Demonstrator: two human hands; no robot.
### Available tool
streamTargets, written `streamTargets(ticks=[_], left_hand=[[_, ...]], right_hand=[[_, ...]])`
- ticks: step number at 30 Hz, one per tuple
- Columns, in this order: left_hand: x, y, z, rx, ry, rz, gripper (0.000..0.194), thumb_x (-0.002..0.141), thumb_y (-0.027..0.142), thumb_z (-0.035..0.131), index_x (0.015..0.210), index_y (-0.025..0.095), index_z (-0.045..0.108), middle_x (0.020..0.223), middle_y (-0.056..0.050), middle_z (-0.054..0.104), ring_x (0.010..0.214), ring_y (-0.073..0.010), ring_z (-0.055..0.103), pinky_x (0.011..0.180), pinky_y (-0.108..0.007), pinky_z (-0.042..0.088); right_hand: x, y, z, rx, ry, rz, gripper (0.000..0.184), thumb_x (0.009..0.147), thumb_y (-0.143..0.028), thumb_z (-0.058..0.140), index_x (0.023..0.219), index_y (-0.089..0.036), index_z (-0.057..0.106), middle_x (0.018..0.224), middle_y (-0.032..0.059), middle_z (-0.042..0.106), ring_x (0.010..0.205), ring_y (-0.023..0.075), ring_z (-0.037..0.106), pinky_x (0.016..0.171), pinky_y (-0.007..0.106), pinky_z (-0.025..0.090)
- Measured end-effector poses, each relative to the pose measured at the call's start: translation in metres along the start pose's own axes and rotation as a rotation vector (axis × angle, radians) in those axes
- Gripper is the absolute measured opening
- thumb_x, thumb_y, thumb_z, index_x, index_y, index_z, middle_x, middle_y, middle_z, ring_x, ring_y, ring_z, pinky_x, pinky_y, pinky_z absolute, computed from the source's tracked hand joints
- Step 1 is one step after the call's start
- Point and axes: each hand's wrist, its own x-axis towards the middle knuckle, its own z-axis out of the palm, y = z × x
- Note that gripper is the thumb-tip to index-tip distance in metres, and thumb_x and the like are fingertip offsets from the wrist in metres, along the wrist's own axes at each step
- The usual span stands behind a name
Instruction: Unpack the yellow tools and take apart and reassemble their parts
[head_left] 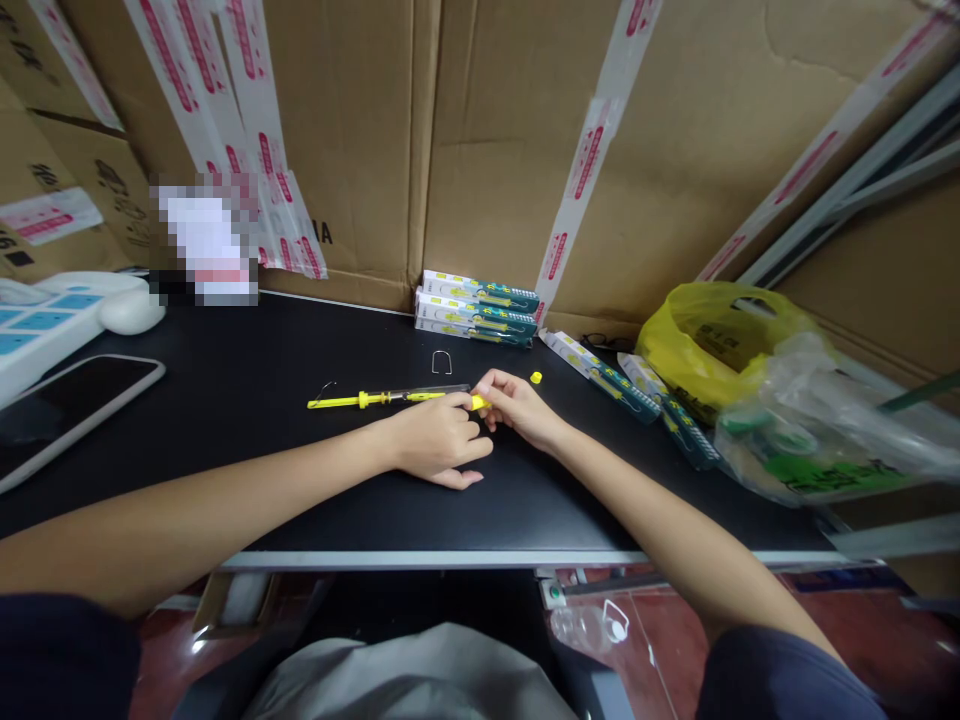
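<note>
A slim yellow tool with a clear tube lies nearly level across the black table, its thin end to the left, where a fine bent wire shows. My left hand closes thumb and forefinger around its right part; the lower fingers are loosely spread. At that right end my right hand pinches a yellow end piece, partly covered by fingers. Whether this piece is joined to the tube I cannot tell. Beyond the hands lie a U-shaped wire and a small yellow cap.
Printed slim boxes are stacked against the cardboard, and more boxes lie to the right beside a yellow plastic bag and a clear bag. A phone and a white power strip sit at left.
</note>
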Motion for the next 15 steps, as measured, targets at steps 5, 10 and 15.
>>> streamTargets(ticks=[5, 10, 15], left_hand=[[0.0001, 0.0003, -0.0006, -0.006, -0.008, -0.010, 0.028, 0.085, 0.043, 0.050, 0.078, 0.018, 0.060, 0.067, -0.004, 0.065, 0.064, -0.0176, 0.057, 0.077, -0.035, 0.040], [-0.0004, -0.0006, -0.0008, -0.021, 0.033, -0.010, 0.027, 0.085, 0.041, 0.052, 0.075, 0.017, 0.059, 0.062, -0.003, 0.063, 0.057, -0.0156, 0.054, 0.073, -0.033, 0.040], [-0.0009, -0.0015, -0.0010, -0.005, 0.098, 0.012, 0.026, 0.085, 0.039, 0.052, 0.071, 0.018, 0.057, 0.060, -0.002, 0.061, 0.057, -0.0147, 0.054, 0.077, -0.033, 0.042]], right_hand=[[-0.0011, -0.0022, 0.0003, -0.040, 0.004, 0.001, 0.037, 0.072, -0.050, 0.071, 0.076, -0.018, 0.053, 0.060, -0.0042, 0.058, 0.046, 0.0051, 0.048, 0.043, 0.016, 0.042], [-0.0023, -0.0055, -0.0028, -0.089, 0.034, -0.012, 0.037, 0.073, -0.050, 0.070, 0.075, -0.018, 0.051, 0.054, -0.0057, 0.056, 0.041, 0.0045, 0.046, 0.039, 0.016, 0.040], [-0.0014, -0.0043, -0.0056, -0.121, 0.040, -0.008, 0.039, 0.074, -0.052, 0.068, 0.075, -0.018, 0.049, 0.053, -0.0064, 0.054, 0.039, 0.0049, 0.045, 0.037, 0.016, 0.039]])
